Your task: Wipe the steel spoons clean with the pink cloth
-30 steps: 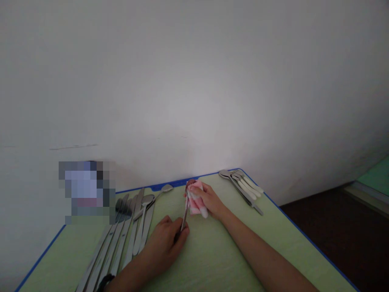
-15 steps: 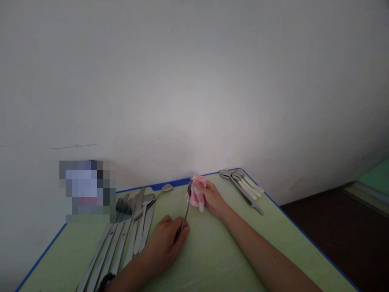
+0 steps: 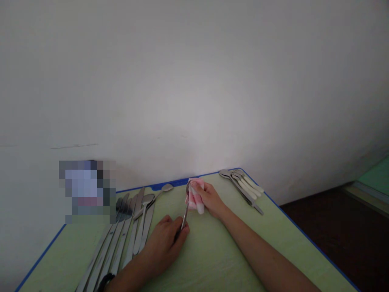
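Gripping a spoon [image 3: 184,217] by its handle, your left fingers [image 3: 181,238] are curled closed; ahead of them, your right fingers [image 3: 201,191] pinch a pink cloth [image 3: 194,201] against the spoon's bowl.

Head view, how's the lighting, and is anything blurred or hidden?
Head view: dim light, the wall brightest near its middle; head view: the floor, lower right, is very dark; head view: a pixelated patch hides part of the left side of the table; head view: the spoon and cloth are slightly soft but readable.
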Demonstrator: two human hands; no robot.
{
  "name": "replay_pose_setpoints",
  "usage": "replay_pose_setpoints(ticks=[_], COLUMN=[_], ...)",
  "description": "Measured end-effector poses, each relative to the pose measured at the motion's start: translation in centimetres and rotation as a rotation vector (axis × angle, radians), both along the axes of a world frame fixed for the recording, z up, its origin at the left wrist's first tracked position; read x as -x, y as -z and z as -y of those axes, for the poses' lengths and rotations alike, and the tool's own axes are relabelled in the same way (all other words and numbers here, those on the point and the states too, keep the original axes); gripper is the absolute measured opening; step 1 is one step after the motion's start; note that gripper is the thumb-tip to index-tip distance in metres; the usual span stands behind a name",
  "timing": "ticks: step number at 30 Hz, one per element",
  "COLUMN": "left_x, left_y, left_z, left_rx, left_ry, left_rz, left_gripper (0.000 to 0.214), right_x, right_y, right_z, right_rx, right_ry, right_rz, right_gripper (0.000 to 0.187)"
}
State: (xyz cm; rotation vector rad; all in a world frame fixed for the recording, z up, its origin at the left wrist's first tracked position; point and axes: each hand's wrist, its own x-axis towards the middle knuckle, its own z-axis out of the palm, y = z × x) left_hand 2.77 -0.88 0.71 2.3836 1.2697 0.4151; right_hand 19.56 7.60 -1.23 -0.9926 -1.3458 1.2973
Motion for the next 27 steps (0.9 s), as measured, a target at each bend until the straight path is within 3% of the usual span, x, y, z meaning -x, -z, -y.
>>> replay_pose_setpoints(ticks=[18,27], left_x=[-0.04,0.0], left_y=[-0.03,0.14], left_z=[0.04,0.05], left_rx=[0.006,0.005], left_ry=[-0.009,-0.006], left_rz=[-0.003,0.003], left_gripper=[0.03,0.03], right_x=[0.07,0.05], right_y=[0.11,-0.22], right_z=[-0.04,0.14], right_rx=[0.024,-0.003], right_ry=[0.009,0.042], right_rz=[-0.047,0.036], right_gripper=[0.041,0.038])
